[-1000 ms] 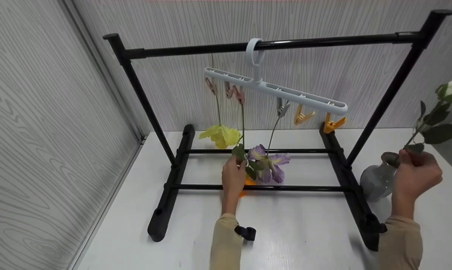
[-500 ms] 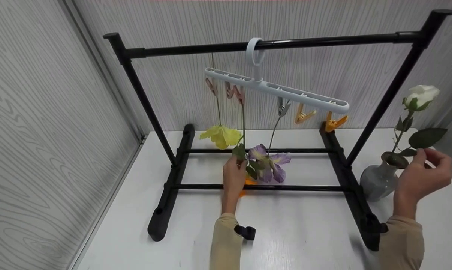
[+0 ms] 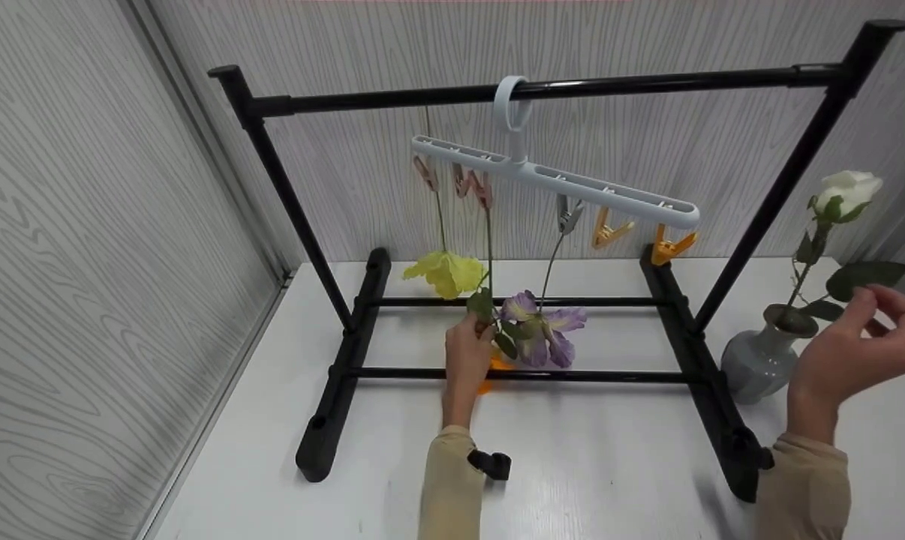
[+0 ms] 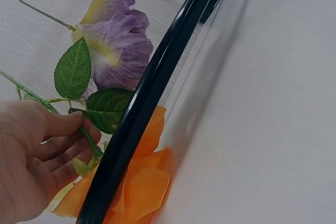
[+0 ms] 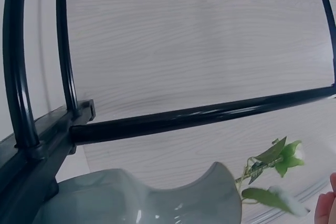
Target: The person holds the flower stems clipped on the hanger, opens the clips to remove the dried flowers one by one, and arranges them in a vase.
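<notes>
My left hand (image 3: 467, 356) pinches the green stem of an upside-down orange flower (image 4: 144, 182), just above its bloom, beside its leaves (image 4: 72, 69). This stem runs up to a pink clip (image 3: 481, 191) on the pale hanger (image 3: 610, 196). On either side of it hang a yellow flower (image 3: 445, 274) and a purple flower (image 3: 546, 330), each from its own clip. At the right, a white rose (image 3: 848, 196) stands upright in a grey vase (image 3: 756, 364). My right hand (image 3: 854, 360) is beside the vase with loosely bent fingers, fingertips close to the rose's leaf and holding nothing.
A black rack (image 3: 693, 82) with two low crossbars (image 3: 610, 376) carries the hanger. A yellow clip (image 3: 610, 231) and an orange clip (image 3: 671, 246) hang without flowers on its right end. The vase stands against the rack's right foot (image 3: 711, 420).
The white rose has gone down into the vase and now stands upright there. My right hand has let go of it and drawn away to the right. My left hand has barely moved.
</notes>
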Available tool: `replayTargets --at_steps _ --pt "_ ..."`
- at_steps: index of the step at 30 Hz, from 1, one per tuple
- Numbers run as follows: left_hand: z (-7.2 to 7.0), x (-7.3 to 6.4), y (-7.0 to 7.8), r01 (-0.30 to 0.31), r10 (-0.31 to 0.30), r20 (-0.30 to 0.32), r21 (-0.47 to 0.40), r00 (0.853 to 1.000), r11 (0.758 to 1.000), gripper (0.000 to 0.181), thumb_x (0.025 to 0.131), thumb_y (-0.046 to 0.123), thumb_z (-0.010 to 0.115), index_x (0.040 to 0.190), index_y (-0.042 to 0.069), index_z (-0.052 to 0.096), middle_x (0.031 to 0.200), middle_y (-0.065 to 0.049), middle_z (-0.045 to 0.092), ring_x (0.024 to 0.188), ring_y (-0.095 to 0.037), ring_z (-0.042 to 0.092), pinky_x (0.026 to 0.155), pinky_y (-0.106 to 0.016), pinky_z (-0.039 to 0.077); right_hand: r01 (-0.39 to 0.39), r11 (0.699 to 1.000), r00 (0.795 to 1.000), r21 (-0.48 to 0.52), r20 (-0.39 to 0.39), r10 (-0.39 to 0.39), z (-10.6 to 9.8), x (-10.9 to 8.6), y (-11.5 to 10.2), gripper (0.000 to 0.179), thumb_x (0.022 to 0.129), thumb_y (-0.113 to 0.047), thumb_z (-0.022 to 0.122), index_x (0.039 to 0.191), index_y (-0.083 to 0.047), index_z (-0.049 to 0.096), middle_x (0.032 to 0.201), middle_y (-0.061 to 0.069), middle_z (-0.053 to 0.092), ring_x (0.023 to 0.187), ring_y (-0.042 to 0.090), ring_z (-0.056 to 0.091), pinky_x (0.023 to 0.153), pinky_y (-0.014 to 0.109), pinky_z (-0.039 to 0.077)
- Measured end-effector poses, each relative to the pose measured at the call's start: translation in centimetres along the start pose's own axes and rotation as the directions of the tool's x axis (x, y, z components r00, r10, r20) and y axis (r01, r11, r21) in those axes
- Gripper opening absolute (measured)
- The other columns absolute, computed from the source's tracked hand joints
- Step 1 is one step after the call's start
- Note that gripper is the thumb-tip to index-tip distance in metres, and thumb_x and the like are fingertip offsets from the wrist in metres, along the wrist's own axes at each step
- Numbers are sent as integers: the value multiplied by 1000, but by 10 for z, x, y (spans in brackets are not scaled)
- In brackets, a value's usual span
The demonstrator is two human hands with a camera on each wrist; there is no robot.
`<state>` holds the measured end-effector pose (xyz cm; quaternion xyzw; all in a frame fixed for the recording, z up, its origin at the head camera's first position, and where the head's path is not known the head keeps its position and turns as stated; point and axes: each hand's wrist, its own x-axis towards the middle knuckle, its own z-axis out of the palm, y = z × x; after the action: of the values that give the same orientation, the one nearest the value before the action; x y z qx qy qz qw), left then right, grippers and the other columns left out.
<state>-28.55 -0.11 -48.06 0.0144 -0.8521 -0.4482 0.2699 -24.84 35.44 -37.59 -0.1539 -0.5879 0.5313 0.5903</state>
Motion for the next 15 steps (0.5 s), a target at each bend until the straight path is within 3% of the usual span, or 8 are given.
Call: replayTargets --at_steps 9,15 --pt "0 -1 1 26 -26 -25 5 999 1000 6 87 9 70 86 5 67 77 -3 67 70 -14 63 61 -27 51 32 997 999 69 37 -34 5 -10 -16 12 97 -9 53 97 -5 65 90 -14 56 90 5 57 77 21 38" --pt "-1 -2 2 31 -30 -56 10 998 999 6 85 10 72 86 5 68 77 -3 67 70 -15 63 63 -28 51 44 993 996 110 70 -51 9 -16 -19 11 96 -6 54 96 -6 65 90 -6 61 89 8 58 74 20 37"
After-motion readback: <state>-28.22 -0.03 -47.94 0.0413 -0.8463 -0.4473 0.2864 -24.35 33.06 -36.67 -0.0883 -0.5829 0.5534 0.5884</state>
